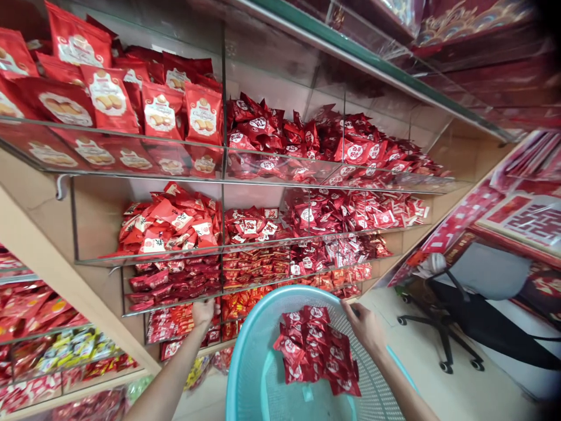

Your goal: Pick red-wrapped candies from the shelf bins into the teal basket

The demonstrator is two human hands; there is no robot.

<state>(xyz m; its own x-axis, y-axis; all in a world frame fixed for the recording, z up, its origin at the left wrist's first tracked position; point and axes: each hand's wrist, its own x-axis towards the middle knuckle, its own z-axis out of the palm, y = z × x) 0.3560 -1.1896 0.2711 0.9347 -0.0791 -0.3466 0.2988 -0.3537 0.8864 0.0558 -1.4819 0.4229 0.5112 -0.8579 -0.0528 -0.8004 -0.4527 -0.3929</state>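
Reaching up to the front edge of a clear glass shelf (144, 309), the left hand (204, 313) has its fingertips at the dark red wrapped packets (175, 280) piled there. Its grip is hidden from this angle, so I cannot tell whether it is closed on a packet or still apart. The right hand (366, 328) has its grip curled over the far right rim of the turquoise perforated plastic basket (263, 304) and looks clamped on it. A loose heap of small red foil packets with white round labels (315, 351) lies toward the basket's right side, just below that hand.

The basket appears to be held at one point only, with its load off-centre. It could tip and slide the heap toward the near rim or out onto the floor. The shelf pile stands above its glass lip, so pulling one packet free could drag its neighbours over the edge, and they would miss the basket, which sits to the right of that hand.
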